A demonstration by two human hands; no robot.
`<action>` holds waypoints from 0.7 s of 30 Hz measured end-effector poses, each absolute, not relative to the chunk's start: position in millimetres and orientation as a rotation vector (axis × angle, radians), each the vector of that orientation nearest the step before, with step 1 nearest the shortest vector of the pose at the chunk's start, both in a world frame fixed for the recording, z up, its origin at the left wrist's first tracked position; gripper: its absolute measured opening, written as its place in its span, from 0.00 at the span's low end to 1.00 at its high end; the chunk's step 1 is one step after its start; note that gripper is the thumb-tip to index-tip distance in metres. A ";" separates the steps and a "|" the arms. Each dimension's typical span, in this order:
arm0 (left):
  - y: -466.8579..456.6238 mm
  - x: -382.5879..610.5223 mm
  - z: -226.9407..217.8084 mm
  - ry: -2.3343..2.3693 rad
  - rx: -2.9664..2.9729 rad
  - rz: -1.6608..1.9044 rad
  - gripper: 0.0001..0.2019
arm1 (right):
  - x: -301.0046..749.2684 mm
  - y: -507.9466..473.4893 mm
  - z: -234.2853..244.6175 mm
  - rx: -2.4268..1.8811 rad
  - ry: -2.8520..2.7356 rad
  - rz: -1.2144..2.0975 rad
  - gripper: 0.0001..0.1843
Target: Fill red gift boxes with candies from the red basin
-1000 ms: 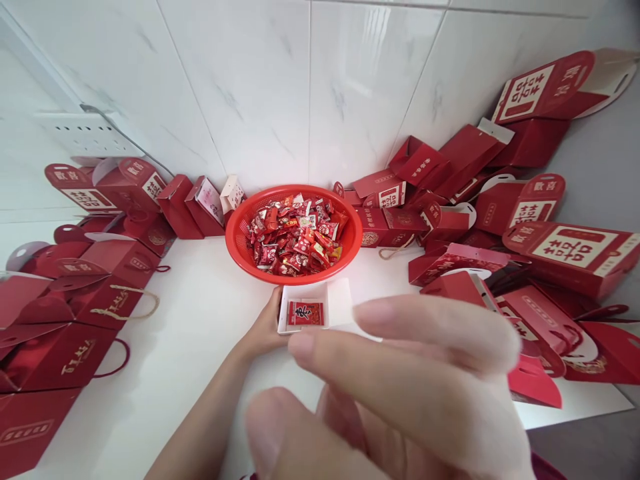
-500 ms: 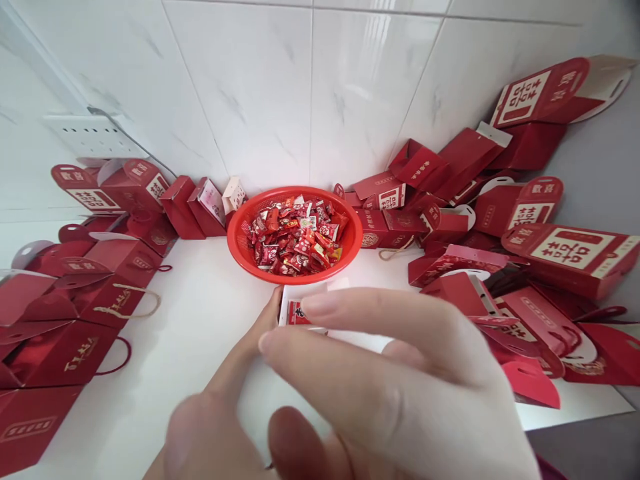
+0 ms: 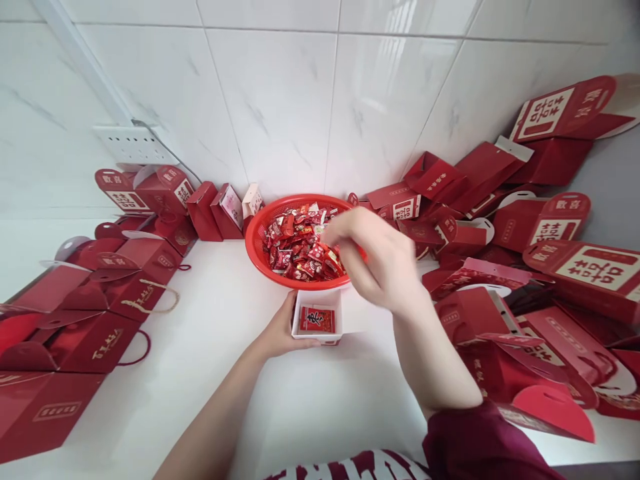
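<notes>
My left hand (image 3: 280, 332) grips the side of a small open box (image 3: 319, 298) with white inner walls, upright on the white table. Inside the box lies a red packet (image 3: 319, 321) with a black character. Over the right side of a red plastic basket (image 3: 257, 261) hangs my right hand (image 3: 375, 257), slightly blurred. Its fingers are bent down toward the wrapped candies (image 3: 300, 250), index finger and thumb apart, with nothing visible between them. The hand covers part of the basket's rim.
Red gift boxes (image 3: 107, 343) with cord handles line the left side. More red boxes (image 3: 550, 327) are piled on the right. Several small boxes (image 3: 205, 212) stand against the tiled wall (image 3: 280, 100), below a power socket strip (image 3: 135, 145).
My right hand has moved from close before the camera, forward to the candy basket. The small box in my left hand now shows fully, and the view has shifted slightly.
</notes>
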State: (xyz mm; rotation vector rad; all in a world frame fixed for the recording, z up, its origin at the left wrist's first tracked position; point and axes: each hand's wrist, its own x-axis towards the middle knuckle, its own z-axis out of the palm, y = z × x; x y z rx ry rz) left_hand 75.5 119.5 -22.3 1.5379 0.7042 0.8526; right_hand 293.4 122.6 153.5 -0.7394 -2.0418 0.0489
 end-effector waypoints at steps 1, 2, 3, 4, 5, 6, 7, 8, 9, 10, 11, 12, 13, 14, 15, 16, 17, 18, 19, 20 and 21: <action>119.8 75.1 -23.2 0.705 1.557 0.843 0.53 | 285.5 149.0 145.9 -0.782 -2.099 0.111 0.17; 120.0 74.7 -23.7 0.707 1.572 0.832 0.53 | 277.0 174.3 137.1 -0.825 -2.193 0.176 0.17; 120.0 74.3 -23.9 0.710 1.585 0.821 0.53 | 267.9 197.5 127.3 -0.876 -2.312 0.237 0.18; 119.9 74.0 -23.7 0.717 1.597 0.812 0.53 | 258.2 218.0 117.1 -0.916 -2.442 0.298 0.19; 119.6 73.5 -23.4 0.728 1.609 0.808 0.52 | 248.1 235.4 106.8 -0.923 -2.566 0.376 0.20; 119.4 73.1 -23.0 0.742 1.624 0.808 0.52 | 238.1 249.7 96.5 -0.909 -2.628 0.415 0.20; 119.1 72.5 -22.5 0.758 1.642 0.811 0.52 | 228.4 260.9 86.5 -0.910 -2.664 0.431 0.20; 119.0 71.8 -22.2 0.773 1.657 0.811 0.51 | 219.5 269.4 76.9 -0.910 -2.697 0.444 0.20; 118.9 71.1 -22.1 0.785 1.670 0.807 0.51 | 211.7 275.6 67.8 -0.915 -2.729 0.453 0.22; 119.0 70.4 -22.3 0.794 1.681 0.802 0.50 | 205.4 279.9 59.3 -0.929 -2.759 0.462 0.24; 119.2 69.8 -22.8 0.802 1.690 0.799 0.50 | 200.6 282.7 51.6 -0.948 -2.787 0.471 0.28; 119.5 69.2 -23.5 0.807 1.695 0.800 0.50 | 197.4 284.5 44.8 -0.970 -2.811 0.479 0.31; 119.8 68.9 -24.3 0.809 1.698 0.804 0.50 | 195.6 285.6 39.1 -0.993 -2.830 0.490 0.33; 120.1 68.7 -25.2 0.807 1.698 0.809 0.50 | 195.0 286.3 34.7 -1.012 -2.845 0.504 0.34; 120.3 68.7 -26.1 0.802 1.696 0.813 0.50 | 195.4 286.8 31.5 -1.022 -2.856 0.526 0.34; 120.4 68.8 -26.7 0.795 1.691 0.816 0.51 | 196.5 287.2 29.6 -1.020 -2.865 0.556 0.34; 120.4 69.1 -27.1 0.786 1.684 0.817 0.51 | 198.1 287.5 28.9 -1.006 -2.868 0.589 0.32; 120.3 69.4 -27.4 0.777 1.677 0.817 0.51 | 199.9 287.8 29.2 -0.986 -2.863 0.623 0.29; 120.0 69.7 -27.6 0.770 1.670 0.818 0.51 | 202.0 288.0 30.3 -0.962 -2.847 0.651 0.25; 119.7 69.9 -27.8 0.765 1.664 0.818 0.51 | 204.2 287.8 32.2 -0.939 -2.823 0.672 0.20; 119.4 70.0 -28.0 0.760 1.658 0.817 0.51 | 206.6 287.1 34.7 -0.920 -2.793 0.687 0.16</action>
